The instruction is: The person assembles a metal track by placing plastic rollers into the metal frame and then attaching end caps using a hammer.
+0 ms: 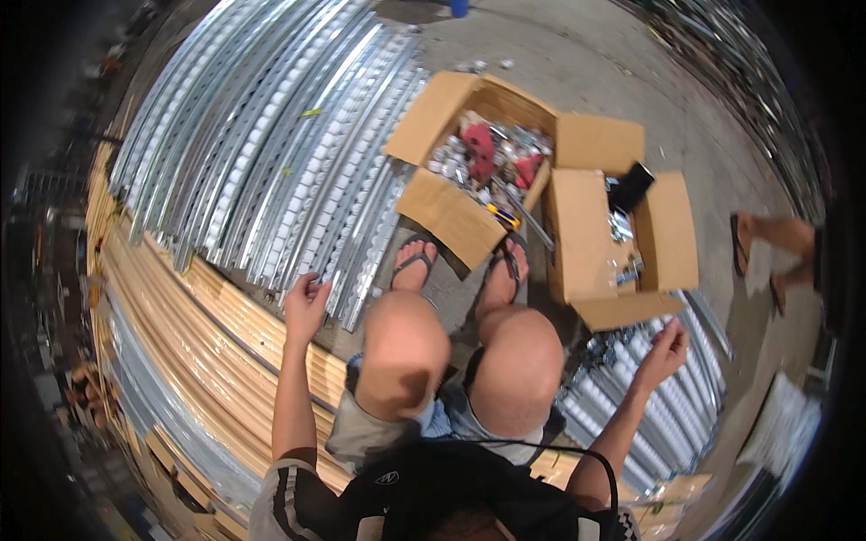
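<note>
Left hand [307, 305] half-curled near slotted, shiny metal rails [262, 135], upper left; right hand [666, 356], fingers bunched, beside a flapped cardboard box [580, 239], right of centre. Cannot tell any grip. Uneven rail ends; rough concrete floor [577, 45] stretches upper right.

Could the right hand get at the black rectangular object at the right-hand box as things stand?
Probably yes: the right hand is near the open right-hand box, and nothing visible covers the black object, though leaning forward may help.
</note>
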### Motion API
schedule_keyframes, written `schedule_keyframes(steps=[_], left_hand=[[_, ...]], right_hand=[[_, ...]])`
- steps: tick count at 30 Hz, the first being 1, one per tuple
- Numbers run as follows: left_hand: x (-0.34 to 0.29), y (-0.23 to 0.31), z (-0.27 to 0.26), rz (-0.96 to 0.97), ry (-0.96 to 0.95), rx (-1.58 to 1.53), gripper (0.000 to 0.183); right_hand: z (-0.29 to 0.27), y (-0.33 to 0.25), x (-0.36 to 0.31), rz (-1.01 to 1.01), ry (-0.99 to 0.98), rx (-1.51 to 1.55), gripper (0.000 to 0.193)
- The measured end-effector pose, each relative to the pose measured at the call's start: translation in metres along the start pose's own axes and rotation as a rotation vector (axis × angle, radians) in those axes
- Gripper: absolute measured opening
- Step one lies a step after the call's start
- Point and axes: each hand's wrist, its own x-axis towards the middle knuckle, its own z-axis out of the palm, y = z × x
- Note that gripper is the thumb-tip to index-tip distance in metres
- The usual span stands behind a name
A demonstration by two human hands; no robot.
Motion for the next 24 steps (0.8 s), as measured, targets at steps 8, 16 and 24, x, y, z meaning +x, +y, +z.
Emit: schedule_keyframes(steps=[8, 16, 24], left_hand=[[0.113, 0.002, 0.014, 0.281, 0.248, 0.554, 0.062], [0.227, -0.034, 0.044, 0.298, 0.394, 0.813, 0.065], [0.232, -0.042, 0.04, 0.381, 0.449, 0.771, 0.06]], right_hand=[[0.241, -0.094, -0.071, -0.163, -0.939, 0.017, 0.019], [0.289, -0.038, -0.109, -0.215, -1.198, -0.128, 0.024], [0.29, -0.029, -0.114, -0.233, -1.215, -0.179, 0.027]])
